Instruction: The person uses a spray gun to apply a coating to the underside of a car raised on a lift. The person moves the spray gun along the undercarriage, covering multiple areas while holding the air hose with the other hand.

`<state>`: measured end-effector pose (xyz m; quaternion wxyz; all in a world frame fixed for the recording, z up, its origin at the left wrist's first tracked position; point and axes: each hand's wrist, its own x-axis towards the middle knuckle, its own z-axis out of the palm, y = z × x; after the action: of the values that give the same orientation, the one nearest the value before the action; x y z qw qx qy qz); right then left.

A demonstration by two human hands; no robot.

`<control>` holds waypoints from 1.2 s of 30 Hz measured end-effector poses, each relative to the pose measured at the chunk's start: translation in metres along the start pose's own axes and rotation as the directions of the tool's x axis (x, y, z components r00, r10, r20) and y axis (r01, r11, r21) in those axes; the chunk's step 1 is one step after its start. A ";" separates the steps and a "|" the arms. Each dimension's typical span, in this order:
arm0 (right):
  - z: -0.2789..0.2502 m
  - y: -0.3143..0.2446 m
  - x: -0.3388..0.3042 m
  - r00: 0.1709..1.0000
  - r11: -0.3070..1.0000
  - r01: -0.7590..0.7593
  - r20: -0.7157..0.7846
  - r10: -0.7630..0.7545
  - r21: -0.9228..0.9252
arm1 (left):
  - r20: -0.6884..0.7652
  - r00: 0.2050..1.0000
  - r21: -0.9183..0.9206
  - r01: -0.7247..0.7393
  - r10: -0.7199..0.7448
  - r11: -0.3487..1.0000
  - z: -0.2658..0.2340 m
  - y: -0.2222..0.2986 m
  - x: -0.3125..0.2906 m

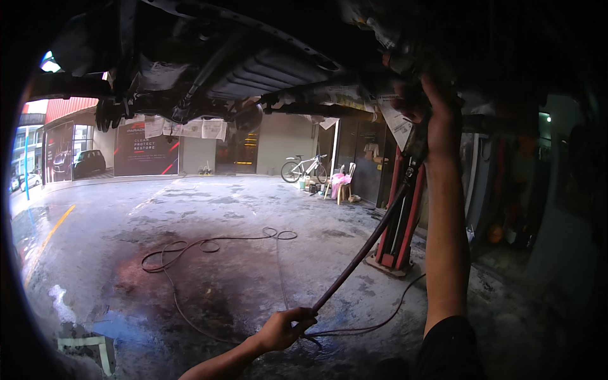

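Hose slants from the closed left hand up to the right hand, gripping a sprayer beneath the dark, unclear car underside.

hose: dark, slim, taut | ran diagonally from low centre up to the right | spray tool: dark, upright at hose's top end, raised under car underbody

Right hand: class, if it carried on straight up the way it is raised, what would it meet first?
Probably the dark underside of the lifted car: the right hand, holding a spray tool, is already close beneath it, though depth is unclear.
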<state>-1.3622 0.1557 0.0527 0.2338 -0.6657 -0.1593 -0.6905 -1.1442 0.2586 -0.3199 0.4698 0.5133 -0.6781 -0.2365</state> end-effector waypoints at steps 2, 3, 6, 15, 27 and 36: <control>-0.004 0.002 0.004 0.999 0.992 -0.038 -0.003 0.038 -0.117 | 0.001 0.999 -0.013 -0.033 0.033 0.999 0.001 0.000 0.000; -0.004 0.006 0.005 0.994 0.992 -0.084 -0.081 0.076 -0.099 | 0.000 0.999 0.004 -0.054 0.054 0.999 0.001 0.000 -0.001; -0.006 0.014 0.010 0.993 0.964 -0.046 -0.115 0.016 -0.260 | 0.010 0.999 0.030 -0.049 0.049 0.998 0.000 0.001 -0.002; 0.012 0.002 0.015 0.995 0.991 0.011 -0.092 -0.024 -0.137 | -0.033 0.996 0.055 -0.075 0.077 0.996 -0.015 0.009 -0.019; 0.064 -0.050 0.012 0.999 0.999 0.018 0.051 -0.015 -0.051 | -0.095 0.986 0.141 -0.126 0.140 0.982 -0.030 0.021 -0.055; 0.098 -0.073 0.024 0.994 0.991 0.031 0.104 -0.045 0.131 | -0.156 0.970 0.155 -0.161 0.185 0.975 -0.040 0.032 -0.071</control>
<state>-1.3188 0.2664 0.0896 0.2543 -0.6819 -0.2286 -0.6466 -1.1222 0.3422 -0.3043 0.5073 0.5024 -0.6928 -0.1015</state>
